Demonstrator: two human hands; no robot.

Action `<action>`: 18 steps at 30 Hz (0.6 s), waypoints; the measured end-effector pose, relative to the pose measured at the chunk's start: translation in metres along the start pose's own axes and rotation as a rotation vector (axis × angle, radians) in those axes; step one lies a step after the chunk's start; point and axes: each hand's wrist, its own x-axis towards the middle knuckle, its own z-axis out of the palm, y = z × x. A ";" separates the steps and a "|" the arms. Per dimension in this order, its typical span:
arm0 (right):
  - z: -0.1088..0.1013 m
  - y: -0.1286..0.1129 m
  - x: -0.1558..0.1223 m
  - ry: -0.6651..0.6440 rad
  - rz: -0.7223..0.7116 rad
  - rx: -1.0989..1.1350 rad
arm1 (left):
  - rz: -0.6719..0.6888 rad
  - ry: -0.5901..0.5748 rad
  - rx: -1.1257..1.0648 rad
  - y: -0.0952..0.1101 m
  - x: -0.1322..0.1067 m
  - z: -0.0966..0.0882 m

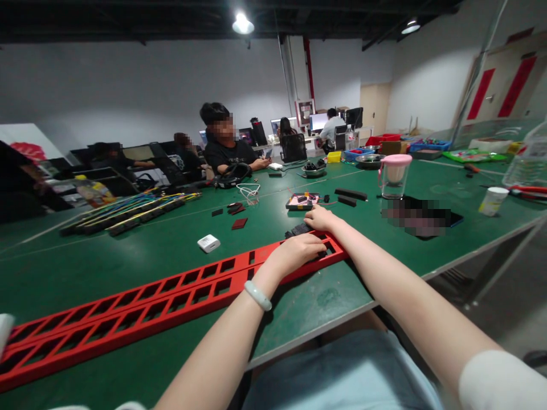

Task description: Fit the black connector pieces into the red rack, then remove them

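Observation:
A long red slotted frame (171, 296) lies across the green table, with two rows of openings. Over its right end rests my left hand (299, 251), a pale bangle on the wrist. Its fingers are bent together at one of the last slots, where something dark shows under the fingertips. Just beyond the frame, my right hand (320, 219) is curled beside a small pile of black pieces (298, 229). What its fingertips hold, if anything, is hidden. Behind that hand sits a small black tray (302, 201) with pink lining, small dark parts and thin wires.
A white adapter (208, 244) and dark red pieces (240, 223) lie beyond the frame. Black bars with coloured cables (132, 213) are at the left. At the right are a pink-lidded cup (395, 176), a phone (455, 218) and a white bottle (493, 201). A person (231, 151) sits opposite.

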 end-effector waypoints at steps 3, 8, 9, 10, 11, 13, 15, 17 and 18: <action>-0.003 -0.002 -0.004 0.032 0.000 -0.017 | 0.015 0.015 0.038 0.004 -0.003 -0.003; -0.019 -0.012 -0.016 0.117 -0.008 -0.086 | 0.072 0.015 0.041 0.004 -0.002 -0.006; -0.024 -0.016 -0.019 0.115 -0.014 -0.096 | 0.073 0.017 0.029 0.004 -0.002 -0.007; -0.028 -0.020 -0.022 0.104 -0.023 -0.102 | 0.071 0.020 0.020 0.003 -0.001 -0.007; -0.032 -0.025 -0.025 0.087 -0.034 -0.105 | 0.068 0.026 0.015 0.003 -0.001 -0.007; -0.038 -0.034 -0.032 0.048 -0.060 -0.105 | 0.074 0.038 0.030 0.004 -0.002 -0.007; -0.043 -0.041 -0.038 0.009 -0.072 -0.107 | 0.093 0.054 0.067 0.004 -0.004 -0.006; -0.047 -0.044 -0.044 -0.041 -0.061 -0.115 | 0.113 0.061 0.088 0.005 -0.006 -0.005; -0.049 -0.043 -0.046 -0.071 -0.053 -0.120 | 0.100 0.084 0.083 0.005 -0.008 -0.005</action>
